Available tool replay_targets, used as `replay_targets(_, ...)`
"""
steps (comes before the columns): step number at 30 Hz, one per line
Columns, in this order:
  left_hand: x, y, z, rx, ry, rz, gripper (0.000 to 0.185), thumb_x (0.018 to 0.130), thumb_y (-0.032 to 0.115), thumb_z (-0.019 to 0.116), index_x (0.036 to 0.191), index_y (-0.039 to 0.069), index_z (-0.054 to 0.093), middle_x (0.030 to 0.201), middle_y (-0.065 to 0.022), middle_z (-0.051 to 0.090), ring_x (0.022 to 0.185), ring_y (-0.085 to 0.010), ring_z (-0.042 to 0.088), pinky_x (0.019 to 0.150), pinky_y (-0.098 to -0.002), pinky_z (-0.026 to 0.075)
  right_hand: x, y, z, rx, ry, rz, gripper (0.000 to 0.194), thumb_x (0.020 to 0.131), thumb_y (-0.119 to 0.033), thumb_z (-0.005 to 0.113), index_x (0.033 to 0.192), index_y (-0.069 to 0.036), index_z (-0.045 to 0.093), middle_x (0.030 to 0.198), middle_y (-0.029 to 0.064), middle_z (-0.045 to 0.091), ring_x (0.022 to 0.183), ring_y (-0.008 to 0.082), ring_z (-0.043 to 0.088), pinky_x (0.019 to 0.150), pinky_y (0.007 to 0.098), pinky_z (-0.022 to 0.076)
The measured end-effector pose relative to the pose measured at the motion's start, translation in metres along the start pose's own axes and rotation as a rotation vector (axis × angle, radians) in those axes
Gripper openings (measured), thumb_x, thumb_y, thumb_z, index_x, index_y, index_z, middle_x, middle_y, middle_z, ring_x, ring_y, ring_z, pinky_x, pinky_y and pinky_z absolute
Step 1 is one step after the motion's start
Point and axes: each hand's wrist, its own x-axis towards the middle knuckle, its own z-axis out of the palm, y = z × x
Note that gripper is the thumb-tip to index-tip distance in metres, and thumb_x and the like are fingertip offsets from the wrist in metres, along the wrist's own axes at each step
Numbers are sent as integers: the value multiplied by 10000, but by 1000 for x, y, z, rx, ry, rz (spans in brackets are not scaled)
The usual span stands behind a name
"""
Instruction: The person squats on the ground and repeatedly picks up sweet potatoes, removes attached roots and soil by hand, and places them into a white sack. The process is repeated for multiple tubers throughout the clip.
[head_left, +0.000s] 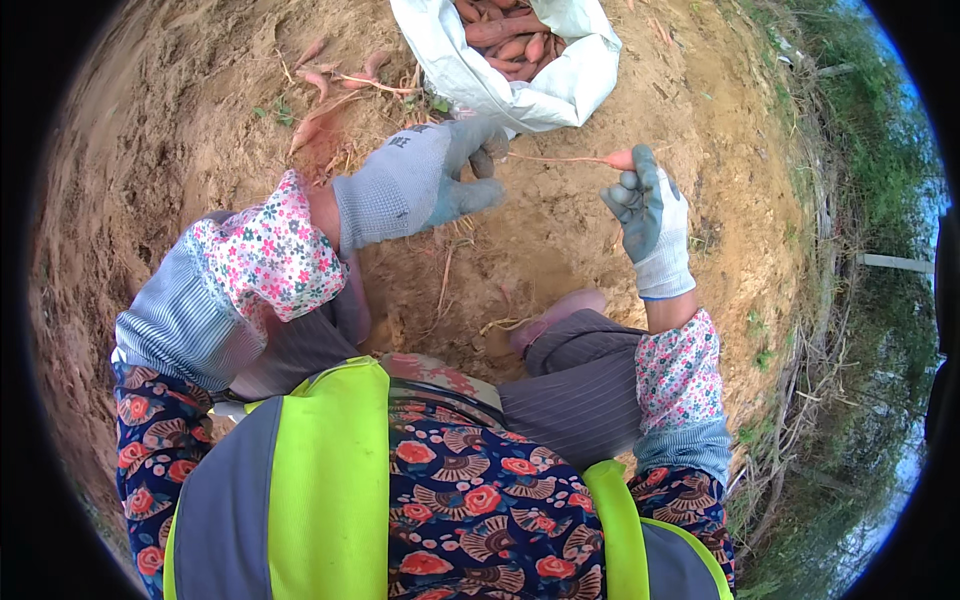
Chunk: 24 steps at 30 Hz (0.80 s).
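Note:
My right hand (649, 210), in a grey-coated work glove, pinches a small sweet potato (619, 160) between thumb and fingers. From it a thin root (559, 158) stretches left, nearly level, to the fingertips of my left hand (431, 176). That hand, gloved alike and slightly blurred, has its fingers curled at the root's end, with the thumb lower and apart. Just beyond both hands stands an open white woven sack (574, 94), its rim folded outward. Many reddish sweet potatoes (512, 46) fill its mouth.
Several loose sweet potatoes (319, 81) lie on the sandy soil (720, 150) left of the sack, some joined by roots. Dry stalks (446, 277) are scattered between my shoes (559, 319). Brush and green plants (862, 150) border the ground on the right.

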Motion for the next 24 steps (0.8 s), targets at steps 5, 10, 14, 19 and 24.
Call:
replay_targets(5,8,7,10,240,201,193,380,915,357,653,1109,34,601,877,-120,648,671,-237,609,638,-358,496,-19,6,41,-131,-80,-31,283,909,-321,703,972,-47,677,733,16,636,576,114,616,589,241,513)
replay_targets(10,2,8,10,-33,-301,-34,350,933,366,625,930,17,639,728,-129,624,651,-283,608,610,-387,473,-42,10,54,-180,-249,95,317,957,-331,630,1010,-20,668,724,-31,551,613,91,554,647,267,525)
replay_targets(14,-6,5,6,-68,-529,-80,328,939,343,629,895,21,671,640,-91,595,605,-176,598,571,-356,454,-38,15,29,105,-216,166,378,986,-336,573,1137,5,629,716,-55,500,615,72,518,722,280,558)
replay_targets(19,3,9,5,-312,-408,-515,351,934,363,644,900,18,704,647,-41,620,572,-94,582,511,-273,457,-33,14,-1,207,-61,105,305,996,-251,558,1109,16,652,742,-41,544,615,70,568,706,288,584)
replay_targets(24,59,-18,-17,-437,-28,-300,642,927,542,583,1156,-57,614,918,-138,695,617,-135,647,541,-265,534,-41,15,9,185,-168,43,367,999,-315,558,1153,6,644,807,-26,589,677,83,607,753,300,580)
